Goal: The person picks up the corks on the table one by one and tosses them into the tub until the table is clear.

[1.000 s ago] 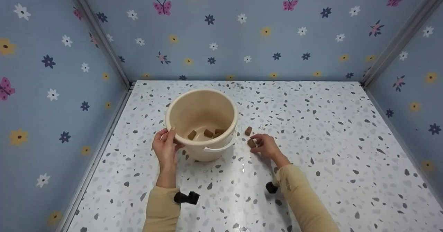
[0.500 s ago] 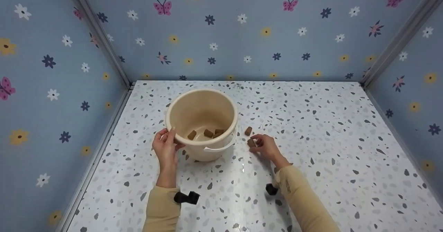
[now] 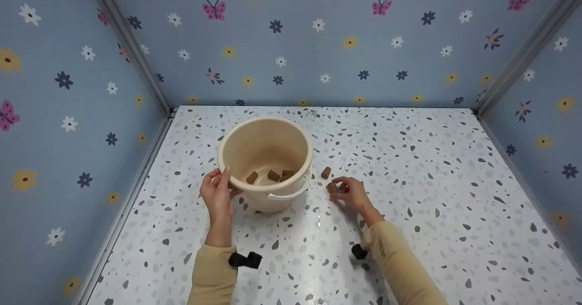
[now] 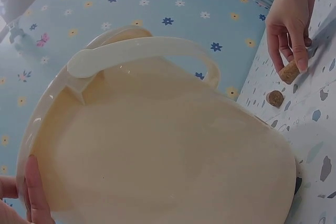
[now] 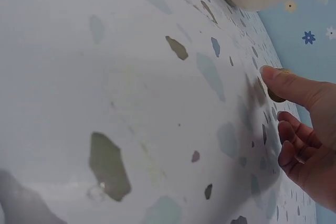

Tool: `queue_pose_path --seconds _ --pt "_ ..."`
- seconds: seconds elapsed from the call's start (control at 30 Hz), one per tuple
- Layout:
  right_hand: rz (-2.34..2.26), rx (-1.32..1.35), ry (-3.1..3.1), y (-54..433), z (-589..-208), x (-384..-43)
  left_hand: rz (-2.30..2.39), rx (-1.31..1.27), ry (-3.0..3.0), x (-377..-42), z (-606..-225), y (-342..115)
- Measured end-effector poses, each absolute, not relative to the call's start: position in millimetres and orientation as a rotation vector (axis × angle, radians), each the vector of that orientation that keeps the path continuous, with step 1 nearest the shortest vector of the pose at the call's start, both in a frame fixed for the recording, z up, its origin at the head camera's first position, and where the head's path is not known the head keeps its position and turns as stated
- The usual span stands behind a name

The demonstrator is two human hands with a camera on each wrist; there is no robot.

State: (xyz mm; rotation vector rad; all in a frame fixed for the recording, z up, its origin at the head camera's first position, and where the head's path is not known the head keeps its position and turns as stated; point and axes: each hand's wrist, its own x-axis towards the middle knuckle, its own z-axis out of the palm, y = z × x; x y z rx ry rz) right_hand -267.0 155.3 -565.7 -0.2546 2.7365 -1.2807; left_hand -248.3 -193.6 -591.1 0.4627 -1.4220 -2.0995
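A cream plastic bucket [image 3: 268, 200] stands left of centre in the head view, with several brown cork stoppers [image 3: 273, 175] lying on its bottom. My left hand [image 3: 217, 195] grips the bucket's near left rim, thumb over the edge and fingers outside. To the right of the bucket, my right hand [image 3: 357, 197] pinches a cork [image 3: 332, 187] between thumb and fingers, low over the table. The left wrist view shows this held cork [image 4: 289, 72] at the fingertips. Another cork [image 3: 326, 172] lies on the table just beyond it, apart from the hand.
The bucket's white handle [image 3: 291, 195] hangs down on its right front side. Under everything is a white speckled table [image 3: 432, 168]. Blue flowered panels [image 3: 300, 41] close off the back and both sides, with grey metal posts [image 3: 136, 55] at the corners.
My right hand has shifted very slightly to the right with the cork at its fingertips. The left hand and the bucket have stayed where they were.
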Motion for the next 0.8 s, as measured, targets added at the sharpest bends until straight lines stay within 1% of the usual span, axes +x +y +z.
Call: queue_pose_path --seconds 0.1,0.2,0.3,0.4,0.47,0.57,0.6,0.7,0.8 --pt "-1.281 -0.286 2.759 156 -563 -266 -2.151 0.517 -1.441 -213 -522 -173" --pt "-1.284 -0.300 2.765 155 -557 -265 -2.268 0.560 -1.377 -183 -461 -155" --pt "-1.292 -0.327 2.771 154 -551 -263 -2.306 0.497 -1.283 -201 -499 -168" --pt "-1.315 -0.378 2.778 154 -547 -260 -2.282 0.504 -1.294 -212 -521 -175" --pt "-1.332 -0.403 2.782 154 -544 -258 -2.245 0.544 -1.337 -214 -523 -175" --pt "-1.357 -0.441 2.793 154 -540 -256 -2.213 0.599 -1.381 -205 -502 -168" --pt "-1.361 -0.453 2.799 154 -538 -255 -2.230 0.567 -1.360 -206 -505 -168" --pt "-1.378 -0.490 2.814 153 -533 -254 -2.246 0.585 -1.365 -208 -506 -170" --pt "-1.398 -0.528 2.826 153 -529 -252 -2.266 0.497 -1.337 -226 -546 -184"
